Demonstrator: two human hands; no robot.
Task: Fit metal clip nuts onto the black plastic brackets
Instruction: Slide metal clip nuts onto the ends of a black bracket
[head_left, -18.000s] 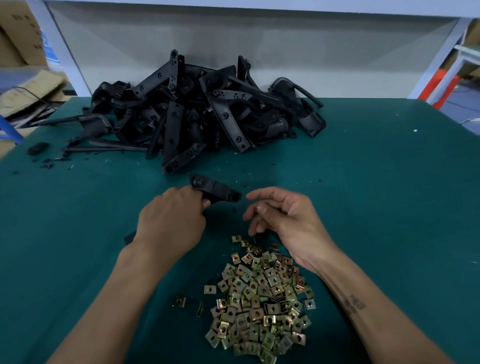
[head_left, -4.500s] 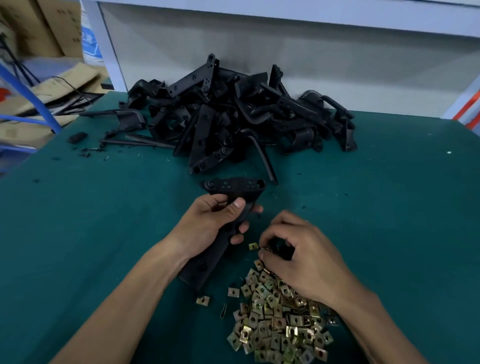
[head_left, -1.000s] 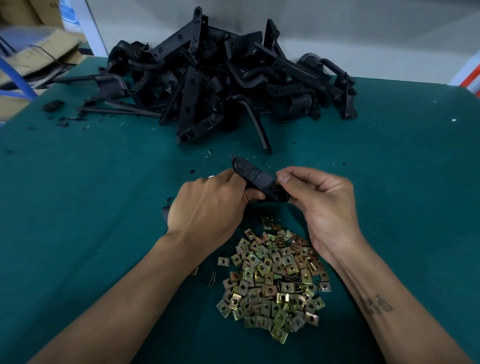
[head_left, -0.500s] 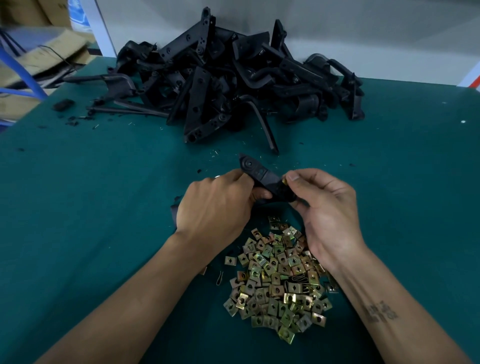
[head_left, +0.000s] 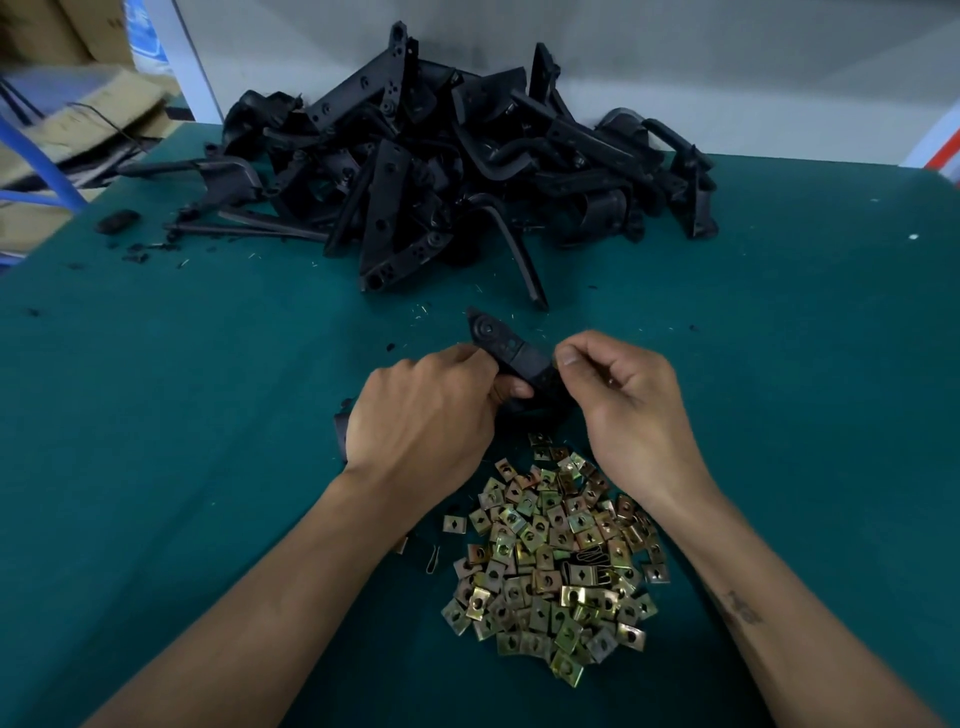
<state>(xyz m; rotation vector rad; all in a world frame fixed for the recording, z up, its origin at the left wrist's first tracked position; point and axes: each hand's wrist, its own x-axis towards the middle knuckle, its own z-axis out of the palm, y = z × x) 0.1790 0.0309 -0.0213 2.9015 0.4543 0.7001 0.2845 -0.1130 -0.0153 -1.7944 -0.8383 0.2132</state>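
My left hand (head_left: 426, 415) grips a black plastic bracket (head_left: 511, 351) above the green table (head_left: 156, 415); the bracket's round end points up and away. My right hand (head_left: 628, 410) has its thumb and forefinger pinched at the bracket's right edge, where a bit of brass-coloured clip nut (head_left: 555, 362) shows, mostly hidden by the fingertips. A heap of several loose clip nuts (head_left: 556, 561) lies just below both hands.
A big pile of black plastic brackets (head_left: 441, 171) fills the back of the table against a white wall. Black plastic scraps (head_left: 117, 221) lie at the far left. Cardboard boxes (head_left: 62, 130) and a blue frame stand beyond the table's left edge.
My right hand has gone from picking in the nut heap to pinching at the bracket's edge. The bracket has been turned and lifted in my left hand.
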